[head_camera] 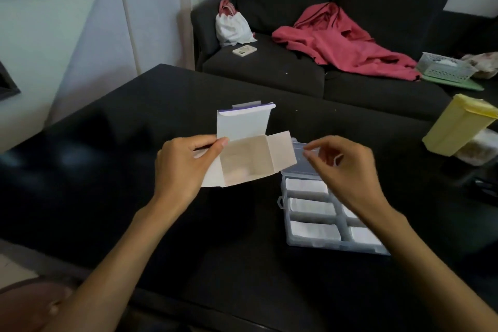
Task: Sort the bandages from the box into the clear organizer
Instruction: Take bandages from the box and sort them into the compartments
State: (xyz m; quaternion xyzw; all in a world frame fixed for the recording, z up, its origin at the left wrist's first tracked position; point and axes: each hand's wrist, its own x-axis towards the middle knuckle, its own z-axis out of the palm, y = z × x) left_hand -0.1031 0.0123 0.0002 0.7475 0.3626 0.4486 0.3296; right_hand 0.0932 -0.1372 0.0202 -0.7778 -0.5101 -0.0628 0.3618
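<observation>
Bandages point(310, 208) already lie as flat white pads in the compartments of the clear organizer point(318, 244), which sits on the black tabletop point(134, 121) at lower right of centre. The box point(244, 143) is held up in the middle of the frame, lid flap standing open and side flaps splayed; its pale inside looks nearly empty, though something faint may lie at the bottom, too blurred to tell. The left hand point(183, 167) has its grip pinching the box's left wall, thumb on the inside edge and fingers behind. The right hand point(342, 170) hovers just beside the box's right flap, above the organizer's far end, thumb and forefinger drawn close together; whether they pinch a thin bandage or nothing cannot be told.

By the look of them these are light, thin, floppy paper-wrapped strips, apt to slide over one another and cling flat to the cardboard. They would best be taken by a short end or edge with fingertips, or tipped out by tilting the box. The thin cardboard will crush if squeezed, so a light hold at a wall near a folded corner suits it
</observation>
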